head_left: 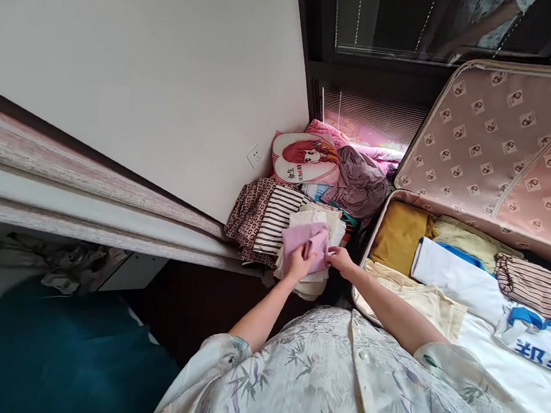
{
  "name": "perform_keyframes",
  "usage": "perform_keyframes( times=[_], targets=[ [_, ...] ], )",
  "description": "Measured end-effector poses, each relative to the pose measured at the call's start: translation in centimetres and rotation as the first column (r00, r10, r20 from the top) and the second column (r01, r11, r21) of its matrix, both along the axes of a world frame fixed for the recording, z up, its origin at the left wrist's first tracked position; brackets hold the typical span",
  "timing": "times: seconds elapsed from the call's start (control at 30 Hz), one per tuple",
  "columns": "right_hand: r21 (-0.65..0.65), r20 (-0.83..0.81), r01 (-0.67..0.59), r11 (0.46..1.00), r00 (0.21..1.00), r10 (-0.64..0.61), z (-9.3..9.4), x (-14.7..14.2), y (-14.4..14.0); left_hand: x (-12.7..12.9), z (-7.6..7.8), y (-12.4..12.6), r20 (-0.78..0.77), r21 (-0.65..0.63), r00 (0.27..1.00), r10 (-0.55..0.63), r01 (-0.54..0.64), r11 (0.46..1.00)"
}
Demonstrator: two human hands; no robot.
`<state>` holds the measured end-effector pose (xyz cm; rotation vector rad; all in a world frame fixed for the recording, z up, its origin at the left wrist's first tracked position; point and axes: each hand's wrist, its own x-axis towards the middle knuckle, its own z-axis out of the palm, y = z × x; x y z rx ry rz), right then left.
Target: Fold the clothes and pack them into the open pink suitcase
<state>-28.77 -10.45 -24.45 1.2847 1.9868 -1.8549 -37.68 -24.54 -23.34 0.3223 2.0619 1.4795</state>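
A folded lilac cloth (315,234) lies on top of a stack of folded white and cream cloths (301,218). My left hand (299,264) is on the lilac cloth, thumb and fingers bent together on its fabric. At the cloth's right edge, my right hand (340,261) pinches the border between thumb and fingertips. Beside the stack, to the left, are a black-and-white striped garment (274,220) and a brown patterned fabric (250,212). What lies under the stack is hidden.
An open suitcase (384,224) with folded clothes, including a mustard garment (398,235), stands on the right. Behind the stack are a printed heart-shaped cushion (284,162) and a crumpled mauve cloth (359,181). A white panel (170,81) rises at left, above a teal surface (60,348).
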Motion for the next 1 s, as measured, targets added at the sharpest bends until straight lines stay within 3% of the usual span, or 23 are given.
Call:
perform_keyframes(
  times=[0.07, 0.17, 0.33, 0.43, 0.5, 0.57, 0.63, 0.7, 0.77, 0.87, 0.93, 1.0],
  targets=[
    [-0.094, -0.071, -0.006, 0.996, 0.997, -0.001, 0.5, 0.0, -0.3, 0.7, 0.0, 0.1, -0.144, -0.084, 0.977, -0.159, 0.148, 0.985],
    [-0.201, -0.169, -0.048, 0.979, 0.986, 0.013, 1.4, -0.3, -0.8, 1.5, 0.0, 0.5, -0.243, -0.215, 0.942, -0.230, 0.179, 0.960],
    [-0.296, -0.239, -0.128, 0.947, 0.969, 0.056, 2.8, -1.1, -0.9, 0.4, -0.3, 0.9, -0.144, -0.057, 0.990, 0.006, -0.015, 0.998],
    [-0.307, -0.231, -0.084, 0.948, 0.973, 0.012, 3.2, -1.1, -0.4, -1.7, 0.2, 0.5, -0.042, -0.058, 0.984, 0.171, -0.173, 0.983],
    [-0.300, -0.211, -0.020, 0.954, 0.976, -0.046, 3.3, -0.8, 0.1, -3.4, 1.2, -0.3, 0.178, 0.011, 0.920, 0.349, -0.356, 0.934],
    [-0.301, -0.185, 0.034, 0.953, 0.978, -0.094, 3.4, -0.3, 0.5, -5.1, 2.6, -1.5, 0.451, 0.084, 0.765, 0.461, -0.550, 0.831],
    [-0.318, -0.168, 0.055, 0.946, 0.979, -0.114, 3.7, 0.3, 0.5, -6.3, 4.2, -2.9, 0.607, 0.128, 0.638, 0.474, -0.667, 0.733],
    [-0.372, -0.187, 0.045, 0.927, 0.975, -0.122, 4.5, 0.6, 0.0, -6.5, 5.8, -4.3, 0.658, 0.168, 0.600, 0.454, -0.705, 0.689],
    [-0.465, -0.252, 0.014, 0.885, 0.956, -0.148, 5.9, 0.7, -1.0, -5.7, 7.5, -5.0, 0.674, 0.223, 0.620, 0.401, -0.688, 0.690],
    [-0.578, -0.406, -0.056, 0.814, 0.885, -0.228, 8.7, 0.9, -2.8, -2.5, 9.7, -4.4, 0.627, 0.352, 0.747, 0.222, -0.526, 0.774],
    [-0.606, -0.483, -0.084, 0.791, 0.829, -0.282, 10.2, 1.5, -3.4, 0.1, 10.9, -3.1, 0.518, 0.462, 0.855, 0.011, -0.291, 0.838],
    [-0.635, -0.509, -0.072, 0.769, 0.788, -0.347, 11.1, 2.9, -3.0, 2.6, 12.0, -1.6, 0.325, 0.537, 0.909, -0.261, 0.049, 0.842]
  ],
)
